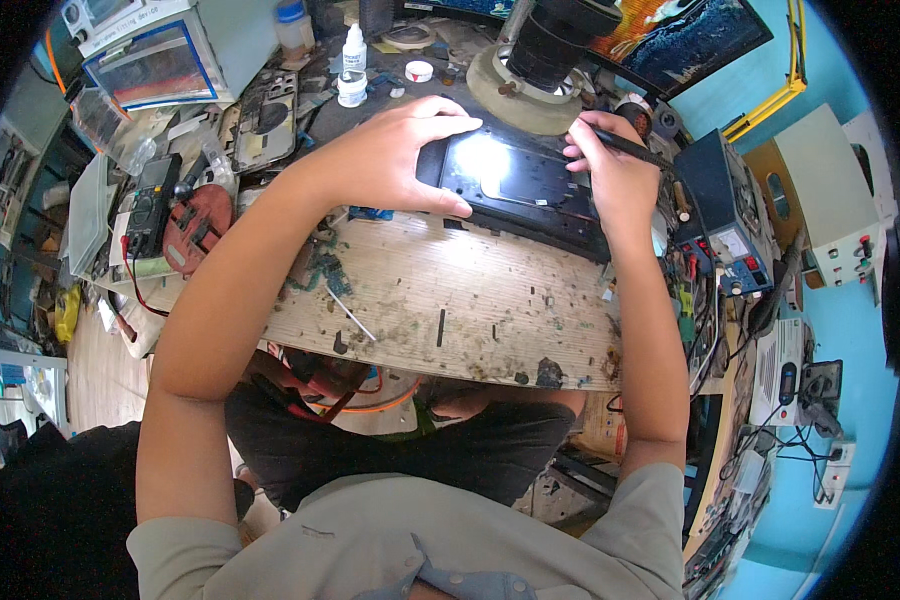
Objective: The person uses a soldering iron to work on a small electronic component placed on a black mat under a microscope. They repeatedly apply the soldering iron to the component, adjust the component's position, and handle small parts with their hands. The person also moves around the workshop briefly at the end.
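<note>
A black flat rectangular plate [530,205] lies on the bench, with a dark glossy phone-like panel [525,180] on it under a bright spot of light. My left hand [395,155] grips the left end of the plate, thumb on the near edge and fingers on the far edge. My right hand [618,180] is closed round a black pen-shaped tool [630,150] above the plate's right end. Its tip is hard to make out, so I cannot tell whether it touches the panel. The microscope [560,50] stands just beyond the plate.
White bottles [353,50] and a small jar stand at the back. To the left are a multimeter [150,210] and a reddish-brown disc [198,228]. A blue-black bench unit [725,215] stands right. A white stick [350,313] lies on the stained wooden bench [420,290].
</note>
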